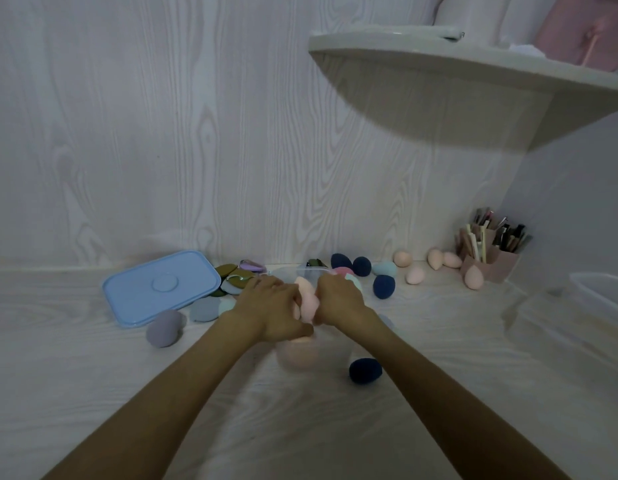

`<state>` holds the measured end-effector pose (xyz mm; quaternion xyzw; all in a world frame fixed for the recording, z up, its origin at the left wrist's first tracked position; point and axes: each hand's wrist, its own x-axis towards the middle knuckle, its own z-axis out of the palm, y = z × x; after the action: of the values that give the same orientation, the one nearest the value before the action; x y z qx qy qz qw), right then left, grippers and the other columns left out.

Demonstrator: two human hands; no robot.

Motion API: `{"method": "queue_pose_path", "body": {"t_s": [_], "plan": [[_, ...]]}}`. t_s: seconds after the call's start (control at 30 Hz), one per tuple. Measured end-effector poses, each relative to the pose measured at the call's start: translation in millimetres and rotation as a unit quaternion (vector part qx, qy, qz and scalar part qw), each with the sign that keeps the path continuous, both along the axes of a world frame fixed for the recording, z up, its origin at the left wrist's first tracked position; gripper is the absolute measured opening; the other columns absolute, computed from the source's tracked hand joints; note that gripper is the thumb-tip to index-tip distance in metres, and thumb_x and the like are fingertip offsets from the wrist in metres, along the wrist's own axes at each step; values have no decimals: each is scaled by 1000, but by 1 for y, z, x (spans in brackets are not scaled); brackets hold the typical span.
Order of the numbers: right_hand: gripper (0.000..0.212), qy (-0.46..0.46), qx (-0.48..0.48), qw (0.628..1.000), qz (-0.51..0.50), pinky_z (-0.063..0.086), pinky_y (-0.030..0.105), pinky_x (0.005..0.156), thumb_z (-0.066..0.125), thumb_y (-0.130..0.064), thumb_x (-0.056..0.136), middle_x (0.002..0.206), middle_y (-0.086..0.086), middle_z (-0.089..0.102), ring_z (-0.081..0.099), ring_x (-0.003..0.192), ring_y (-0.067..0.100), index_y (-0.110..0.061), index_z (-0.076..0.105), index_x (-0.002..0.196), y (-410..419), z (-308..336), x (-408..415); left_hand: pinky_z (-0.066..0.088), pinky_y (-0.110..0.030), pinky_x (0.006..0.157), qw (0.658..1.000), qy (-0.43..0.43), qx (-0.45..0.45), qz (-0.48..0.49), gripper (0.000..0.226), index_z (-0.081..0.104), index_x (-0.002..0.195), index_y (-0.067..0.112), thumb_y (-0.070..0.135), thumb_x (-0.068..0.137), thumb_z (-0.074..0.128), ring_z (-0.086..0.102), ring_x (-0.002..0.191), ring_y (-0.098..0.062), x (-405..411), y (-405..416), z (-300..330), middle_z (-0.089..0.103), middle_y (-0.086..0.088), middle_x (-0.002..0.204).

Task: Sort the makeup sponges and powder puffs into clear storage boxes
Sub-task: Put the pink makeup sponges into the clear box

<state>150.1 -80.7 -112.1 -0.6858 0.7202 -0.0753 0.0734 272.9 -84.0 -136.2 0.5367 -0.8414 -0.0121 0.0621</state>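
- Pink sponges (307, 299) are grasped between left hand (271, 306) and right hand (338, 301), both curled on them, above a clear box (300, 355) at centre.
- Blue lid (162, 287) is noted left; a navy sponge (365, 371) lies near right.

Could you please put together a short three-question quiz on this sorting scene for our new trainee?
1. True or false: both hands grip pink sponges at the middle of the table.
2. Which lies nearest the camera? A) the blue lid B) a dark blue sponge C) the brush holder
3. Fill in: the blue lid lies to the ____ of the hands.

Key
1. True: the left hand and right hand hold pink sponges between them.
2. B: the dark blue sponge is nearer than the blue lid and the brush holder.
3. Left.
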Motion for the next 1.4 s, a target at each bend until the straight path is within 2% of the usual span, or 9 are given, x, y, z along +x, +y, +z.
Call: {"method": "queue_pose_path", "body": {"t_s": [0.27,0.57,0.67,0.73,0.83,0.9,1.0,1.17,1.4], "plan": [[44,-14,15,999,29,45,29,95,70,-24,83,121,8,62,58,111,20,-12,59,123,-5,-9,-10,27,-36,100,998,50,27,-9,81,47,124,24,68,57,44,43,118,-21,4,3,-1,52,-1,127],[63,-37,144,984,94,40,33,103,70,-20,83,133,10,51,49,123,24,-12,41,138,-7,14,-19,31,-31,89,996,78,34,-25,65,53,120,30,66,65,53,46,110,-19,3,6,3,58,0,113],[60,-186,140,965,121,53,33,91,70,-8,81,125,11,59,59,110,22,-12,44,135,-2,30,-40,31,-31,92,995,95,22,-17,57,52,122,30,57,73,63,44,115,-19,3,8,2,56,-1,119],[35,-289,8,954,84,58,31,76,64,-4,84,108,12,68,67,89,19,-16,60,116,-10,40,-68,30,-30,94,994,110,25,-10,56,51,124,32,54,74,64,42,118,-19,5,9,1,53,-1,122],[21,-103,-215,970,-52,55,36,78,55,-9,89,103,9,70,67,88,22,-19,65,105,-38,37,-127,30,-29,96,993,115,32,-6,57,50,125,32,53,74,64,40,119,-19,5,10,1,50,-1,125],[34,81,-163,980,-82,48,36,82,52,-10,91,122,12,61,59,105,28,-16,54,124,-53,22,-161,31,-30,97,994,108,28,-7,57,49,126,32,53,75,64,40,119,-20,3,11,2,49,-2,126],[62,231,7,971,-58,34,40,106,49,-11,93,156,7,19,25,141,29,-22,23,148,-63,-8,-186,32,-31,99,994,101,33,-8,58,48,127,32,54,75,63,40,119,-20,2,11,3,48,-2,127],[44,250,-48,965,-57,43,33,87,45,-10,95,138,8,38,47,120,23,-16,39,138,-66,-35,-194,32,-27,93,994,106,27,-8,56,49,125,33,54,75,64,41,117,-17,3,9,1,51,0,124],[17,244,-135,957,-81,35,32,65,45,-8,95,122,13,50,58,97,26,-4,57,107,-61,-40,-212,35,-28,89,989,132,64,-1,66,50,122,33,60,62,56,39,120,-16,2,9,0,52,1,122]]}}
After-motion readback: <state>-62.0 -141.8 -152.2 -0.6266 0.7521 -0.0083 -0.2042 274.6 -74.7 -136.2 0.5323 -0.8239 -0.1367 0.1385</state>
